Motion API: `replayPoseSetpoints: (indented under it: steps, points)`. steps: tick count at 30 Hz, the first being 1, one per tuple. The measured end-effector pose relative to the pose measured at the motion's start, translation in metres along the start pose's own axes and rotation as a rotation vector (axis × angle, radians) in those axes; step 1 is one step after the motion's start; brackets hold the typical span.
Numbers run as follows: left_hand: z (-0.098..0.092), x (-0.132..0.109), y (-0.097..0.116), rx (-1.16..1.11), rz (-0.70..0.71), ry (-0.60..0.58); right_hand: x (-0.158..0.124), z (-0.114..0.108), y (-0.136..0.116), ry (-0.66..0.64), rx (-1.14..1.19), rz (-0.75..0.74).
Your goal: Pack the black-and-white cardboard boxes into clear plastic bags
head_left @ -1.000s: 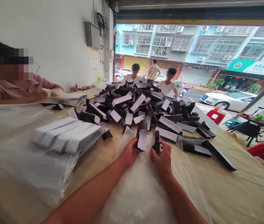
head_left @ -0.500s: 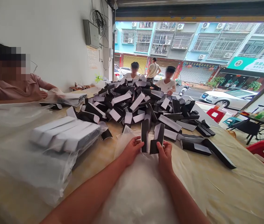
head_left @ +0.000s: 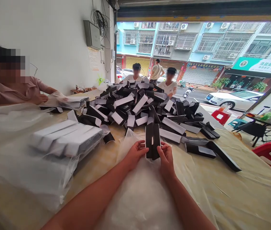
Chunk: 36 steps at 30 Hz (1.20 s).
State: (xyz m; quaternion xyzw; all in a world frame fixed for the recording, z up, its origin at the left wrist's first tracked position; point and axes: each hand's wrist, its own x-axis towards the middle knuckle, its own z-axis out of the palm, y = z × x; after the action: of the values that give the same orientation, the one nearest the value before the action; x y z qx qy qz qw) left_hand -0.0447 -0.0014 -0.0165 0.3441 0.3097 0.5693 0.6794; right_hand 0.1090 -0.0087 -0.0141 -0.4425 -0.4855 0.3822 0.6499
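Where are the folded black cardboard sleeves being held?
In the head view, the folded black cardboard sleeves stand between the left hand and right hand, before a heap of similar sleeves.

Green shop sign (head_left: 257,65) — Chinese characters, too small to read.

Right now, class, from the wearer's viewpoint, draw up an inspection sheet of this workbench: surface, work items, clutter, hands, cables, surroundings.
Surface: long table under cream sheeting, with clear plastic film nearest the person.
Job's things: black-and-white card pieces, held upright together.
Clutter: large heap of similar black-and-white card pieces; bagged white packs to the left.
Grippers: bare left hand and right hand both pinch the pieces.
Cables: coiled black cable on the wall.
Surroundings: co-worker in a pink shirt at left; person in a white T-shirt beyond the heap; red stool; white car outside.
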Motion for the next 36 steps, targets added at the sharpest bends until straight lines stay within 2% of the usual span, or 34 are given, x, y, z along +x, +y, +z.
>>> replayPoseSetpoints:
  steps: [8,14,22,36]
  points:
    - [0.004,-0.001,0.005,-0.088,-0.027,0.021,-0.001,-0.004,-0.002,-0.079,0.031,-0.012]
    - [0.006,-0.001,0.007,-0.146,-0.018,0.022,-0.001,-0.005,-0.010,-0.180,0.037,0.121]
    - [0.002,0.000,0.003,-0.089,-0.020,0.037,0.000,-0.002,-0.006,-0.020,0.055,0.016]
    - [-0.001,0.002,0.000,-0.078,-0.010,0.017,0.000,-0.001,-0.006,-0.046,0.011,0.002]
